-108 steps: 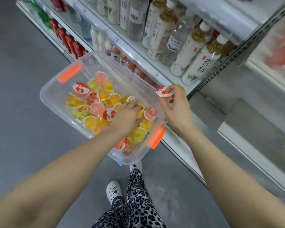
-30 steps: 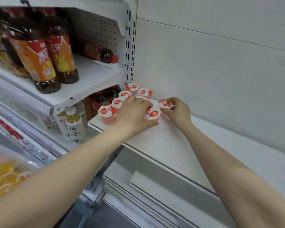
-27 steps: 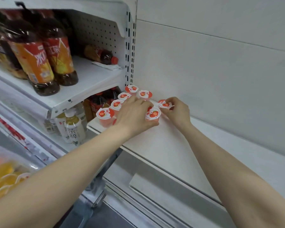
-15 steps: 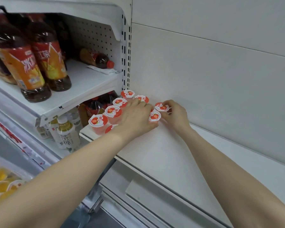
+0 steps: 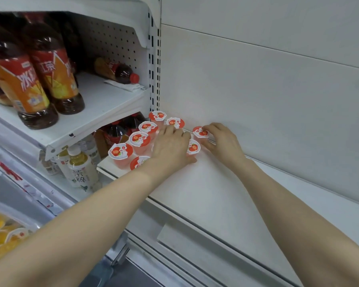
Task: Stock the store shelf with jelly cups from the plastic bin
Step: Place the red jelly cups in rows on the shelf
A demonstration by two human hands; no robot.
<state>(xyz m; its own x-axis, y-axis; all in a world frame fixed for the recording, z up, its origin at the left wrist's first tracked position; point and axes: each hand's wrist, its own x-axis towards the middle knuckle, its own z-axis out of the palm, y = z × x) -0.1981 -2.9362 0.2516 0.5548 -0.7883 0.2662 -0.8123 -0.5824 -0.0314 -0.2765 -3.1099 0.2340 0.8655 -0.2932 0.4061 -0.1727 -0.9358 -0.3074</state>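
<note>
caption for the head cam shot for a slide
Left hand and right hand hold red-lidded jelly cups on a white shelf.

Hands (image 5: 170,148) and two more jelly cups (image 5: 200,132) now on shelf (image 5: 205,193).

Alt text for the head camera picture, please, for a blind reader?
Two hands arrange red-lidded jelly cups on a white shelf: left hand grips the near cup, right hand pinches the far cup. Tea bottles stand leftward.
</note>
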